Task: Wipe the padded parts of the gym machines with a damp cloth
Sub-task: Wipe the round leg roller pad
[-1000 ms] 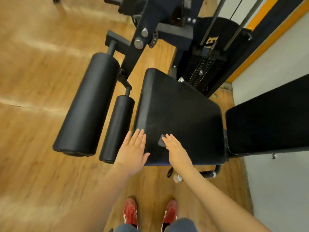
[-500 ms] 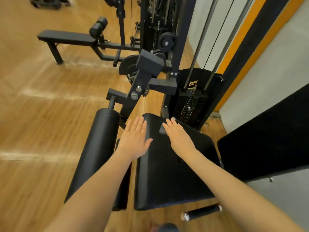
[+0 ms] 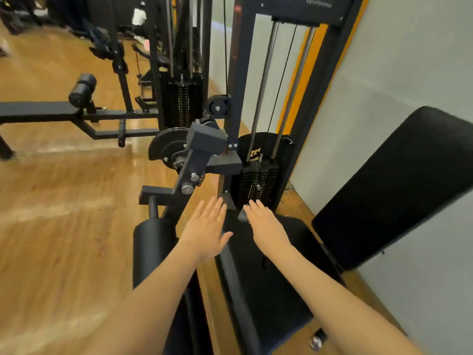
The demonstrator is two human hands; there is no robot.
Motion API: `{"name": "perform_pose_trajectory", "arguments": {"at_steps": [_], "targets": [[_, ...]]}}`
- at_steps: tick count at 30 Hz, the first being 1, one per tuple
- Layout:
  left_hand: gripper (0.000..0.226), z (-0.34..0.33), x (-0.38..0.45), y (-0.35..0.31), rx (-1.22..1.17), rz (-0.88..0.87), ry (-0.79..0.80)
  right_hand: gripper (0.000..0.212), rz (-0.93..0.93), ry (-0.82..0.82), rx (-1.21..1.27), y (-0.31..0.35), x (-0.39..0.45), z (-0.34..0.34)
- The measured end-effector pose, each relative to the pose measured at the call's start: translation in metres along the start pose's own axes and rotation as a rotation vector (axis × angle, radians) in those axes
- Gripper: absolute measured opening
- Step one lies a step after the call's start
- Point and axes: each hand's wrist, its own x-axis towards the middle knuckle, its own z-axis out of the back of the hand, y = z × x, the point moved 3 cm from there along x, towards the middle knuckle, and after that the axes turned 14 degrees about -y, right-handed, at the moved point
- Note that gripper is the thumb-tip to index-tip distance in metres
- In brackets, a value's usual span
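A black padded seat (image 3: 268, 272) of a leg machine lies below me in the head view. My right hand (image 3: 266, 225) lies flat with straight fingers at the seat's far edge, pressing a small dark grey cloth (image 3: 242, 216) that peeks out beside the fingers. My left hand (image 3: 206, 230) is flat with straight fingers near the seat's far left corner, holding nothing. A black backrest pad (image 3: 394, 188) rises at the right. A thick black roller pad (image 3: 153, 249) lies left of the seat, partly hidden by my left forearm.
The machine's lever arm (image 3: 194, 170) and weight stack (image 3: 256, 185) stand just beyond my hands. A flat bench (image 3: 38, 111) with a small roller sits at the far left on the wooden floor (image 3: 64, 226). A grey wall (image 3: 396, 73) closes the right side.
Both hands have slid forward along the seat, from its near edge to its far edge, the cloth under my right hand. My view has lifted towards the weight stack.
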Motion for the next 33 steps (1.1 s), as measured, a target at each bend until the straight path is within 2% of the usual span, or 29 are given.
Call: {"name": "perform_pose_trajectory", "arguments": {"at_steps": [6,13,16,23,28,33], "targets": [[0.072,0.008,-0.026,0.021,-0.010,-0.156,0.008,0.065,-0.156,0.013,-0.015,0.048,-0.033,0.016],[0.069,0.017,-0.034,0.017,-0.092,-0.220,-0.009,0.064,-0.228,0.007,-0.070,0.061,-0.048,0.019],[0.069,0.019,-0.041,0.029,-0.082,-0.274,-0.014,0.066,-0.230,0.056,-0.118,0.082,-0.049,0.022],[0.071,0.006,-0.054,0.083,-0.091,-0.386,-0.042,0.069,-0.305,0.139,-0.214,0.140,-0.037,0.022],[0.072,-0.010,-0.059,0.131,-0.124,-0.559,-0.085,0.072,-0.458,0.154,-0.280,0.191,-0.030,0.002],[0.072,-0.033,-0.083,0.174,-0.121,-0.707,-0.040,0.069,-0.552,0.191,-0.241,0.254,-0.027,-0.026]]}}
